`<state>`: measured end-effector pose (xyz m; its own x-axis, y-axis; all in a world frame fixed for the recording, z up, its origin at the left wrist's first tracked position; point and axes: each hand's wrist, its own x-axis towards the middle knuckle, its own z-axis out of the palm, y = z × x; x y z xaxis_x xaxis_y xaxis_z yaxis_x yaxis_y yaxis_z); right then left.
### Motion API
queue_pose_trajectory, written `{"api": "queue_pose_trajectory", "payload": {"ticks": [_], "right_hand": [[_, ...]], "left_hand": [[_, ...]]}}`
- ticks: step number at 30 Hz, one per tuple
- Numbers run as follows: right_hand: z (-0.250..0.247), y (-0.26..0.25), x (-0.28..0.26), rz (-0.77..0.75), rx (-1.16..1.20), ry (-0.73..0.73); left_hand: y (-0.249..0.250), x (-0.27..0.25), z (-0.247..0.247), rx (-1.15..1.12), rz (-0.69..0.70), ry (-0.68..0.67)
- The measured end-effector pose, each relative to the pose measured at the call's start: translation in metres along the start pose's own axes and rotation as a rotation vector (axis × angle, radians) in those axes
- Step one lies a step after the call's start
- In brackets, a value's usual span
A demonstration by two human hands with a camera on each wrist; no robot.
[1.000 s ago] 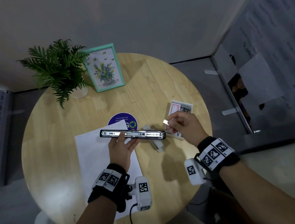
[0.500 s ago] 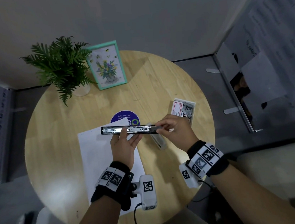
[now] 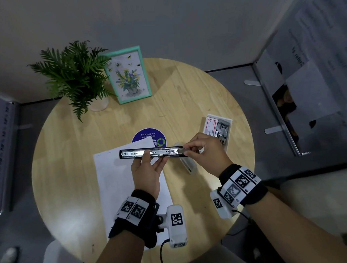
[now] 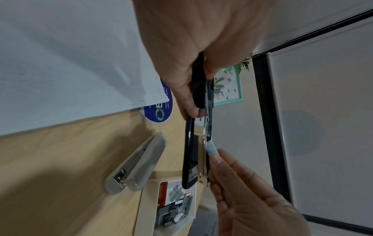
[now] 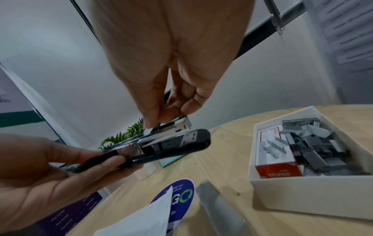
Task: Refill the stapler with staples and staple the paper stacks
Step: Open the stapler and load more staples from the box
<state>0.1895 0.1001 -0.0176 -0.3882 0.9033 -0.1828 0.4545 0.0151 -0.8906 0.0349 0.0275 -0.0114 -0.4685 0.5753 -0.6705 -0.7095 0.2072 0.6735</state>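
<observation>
A black stapler (image 3: 149, 153) is swung open flat, its metal staple channel facing up, and is held level above the white paper stack (image 3: 127, 189). My left hand (image 3: 152, 161) grips it from below at mid-length (image 4: 198, 99). My right hand (image 3: 187, 150) pinches a short staple strip (image 4: 211, 148) between thumb and fingers. It holds the strip against the channel's right end (image 5: 177, 126). The white box of loose staples (image 3: 220, 127) sits just behind the right hand.
A closed grey stapler (image 3: 188, 164) lies on the round wooden table (image 3: 196, 92) beneath the right hand. A blue round sticker (image 3: 146, 136) shows past the paper's far corner. A potted fern (image 3: 77, 78) and a teal picture frame (image 3: 129, 74) stand at the back.
The right hand carried the staple strip left from the staple box to the stapler's right end. The left hand kept the open stapler level.
</observation>
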Motion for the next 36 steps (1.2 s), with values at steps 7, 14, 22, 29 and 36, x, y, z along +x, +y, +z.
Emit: {"api": "queue_pose_trajectory", "payload": {"ticks": [7, 14, 22, 29, 36], "right_hand": [[0.003, -0.006, 0.005, 0.121, 0.1, 0.072], [0.001, -0.019, -0.003, -0.121, 0.024, 0.197], [0.005, -0.018, 0.001, 0.203, 0.232, 0.136], [0.005, -0.021, 0.003, 0.318, 0.293, 0.15], [0.005, -0.023, 0.004, 0.346, 0.317, 0.138]], "left_hand": [[0.0, -0.001, 0.003, -0.023, 0.024, 0.003], [0.003, -0.003, 0.007, -0.015, 0.05, 0.019], [0.004, -0.004, 0.005, -0.035, 0.056, 0.027], [0.002, -0.005, 0.005, -0.04, 0.058, 0.031], [0.002, -0.006, 0.007, -0.054, 0.056, 0.04]]}}
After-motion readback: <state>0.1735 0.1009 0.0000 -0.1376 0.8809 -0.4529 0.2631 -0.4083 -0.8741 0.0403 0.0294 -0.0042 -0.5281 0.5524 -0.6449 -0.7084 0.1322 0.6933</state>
